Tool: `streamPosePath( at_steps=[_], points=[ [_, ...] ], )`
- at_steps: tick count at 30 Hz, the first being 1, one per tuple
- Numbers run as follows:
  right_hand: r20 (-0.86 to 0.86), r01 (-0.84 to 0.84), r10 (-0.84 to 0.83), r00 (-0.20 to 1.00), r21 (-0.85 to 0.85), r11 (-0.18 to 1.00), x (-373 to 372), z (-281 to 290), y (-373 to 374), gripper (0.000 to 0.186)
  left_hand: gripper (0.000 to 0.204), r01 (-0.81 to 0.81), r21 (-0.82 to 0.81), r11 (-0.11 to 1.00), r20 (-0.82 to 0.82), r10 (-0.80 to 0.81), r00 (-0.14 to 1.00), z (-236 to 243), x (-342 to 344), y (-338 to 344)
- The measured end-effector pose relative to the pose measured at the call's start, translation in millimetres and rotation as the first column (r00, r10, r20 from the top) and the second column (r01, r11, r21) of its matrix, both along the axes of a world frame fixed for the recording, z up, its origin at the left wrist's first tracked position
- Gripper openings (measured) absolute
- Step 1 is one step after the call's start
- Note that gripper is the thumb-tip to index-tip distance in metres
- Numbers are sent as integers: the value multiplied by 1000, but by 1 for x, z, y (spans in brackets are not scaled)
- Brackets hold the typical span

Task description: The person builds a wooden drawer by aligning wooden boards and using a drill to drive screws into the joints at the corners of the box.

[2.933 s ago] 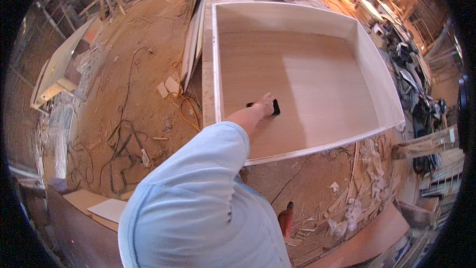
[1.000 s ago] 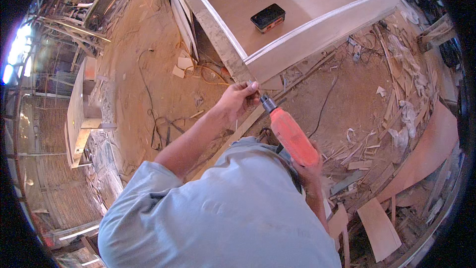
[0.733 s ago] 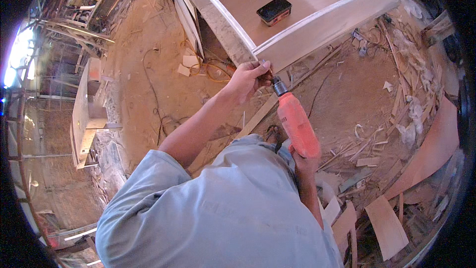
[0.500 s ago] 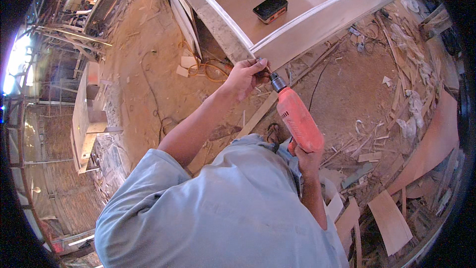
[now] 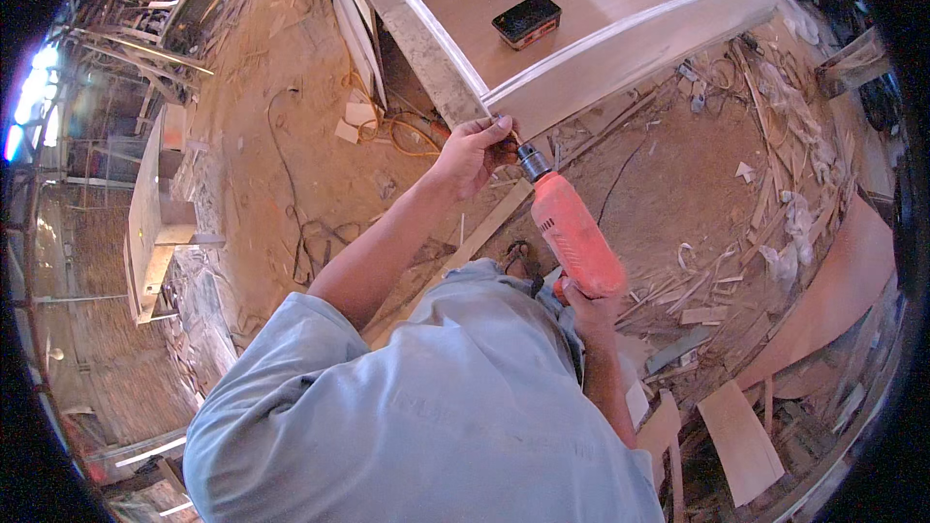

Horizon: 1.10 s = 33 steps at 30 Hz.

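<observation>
My right hand (image 5: pixel 591 308) is closed around the handle of a red power drill (image 5: pixel 578 237) with a black chuck. The drill points up and to the left, its tip at the near corner of a large pale wooden cabinet frame (image 5: pixel 620 63). By that same corner, my left hand (image 5: pixel 475 155) has its thumb and fingers pinched together around the drill's bit end. What sits between those fingers is too small to make out. Inside the frame lies a small black-topped box (image 5: pixel 526 19) with a reddish side.
Wood scraps and shavings litter the dirt floor on the right, with a curved plywood sheet (image 5: pixel 823 295) among them. An orange cord (image 5: pixel 412 136) coils beside the frame's left side. A wooden box piece (image 5: pixel 155 223) stands at far left. A long wood strip (image 5: pixel 484 237) lies below my hands.
The view has shifted slightly. Both hands and the drill keep nearly the same pose at the frame's corner.
</observation>
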State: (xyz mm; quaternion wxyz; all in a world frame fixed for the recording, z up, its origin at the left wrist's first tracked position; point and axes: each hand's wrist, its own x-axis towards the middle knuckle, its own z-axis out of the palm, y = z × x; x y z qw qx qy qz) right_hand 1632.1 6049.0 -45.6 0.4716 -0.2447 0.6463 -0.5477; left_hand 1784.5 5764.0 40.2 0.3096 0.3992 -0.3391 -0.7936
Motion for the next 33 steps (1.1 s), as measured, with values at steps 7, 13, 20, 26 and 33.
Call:
streamPosePath(
  at_steps=[7,13,20,26,33],
  points=[
    [66,-43,45,997,-37,998,-8,-3,-5,57,21,-11,-13,1000,-9,11,1000,-5,2,-2],
    [127,-10,15,992,-40,999,-6,6,-4,53,18,9,-23,1000,59,-7,998,1,1,2],
    [108,-24,29,994,-45,999,-7,1,-2,52,20,-1,-32,999,-13,0,1000,-4,3,0],
    [123,-32,36,992,-29,999,-6,-2,-1,53,20,16,-36,999,20,-15,1000,-5,6,-3],
    [35,-44,46,998,-52,998,-3,5,-4,54,27,80,-201,976,342,-7,940,9,4,1]
  ],
)
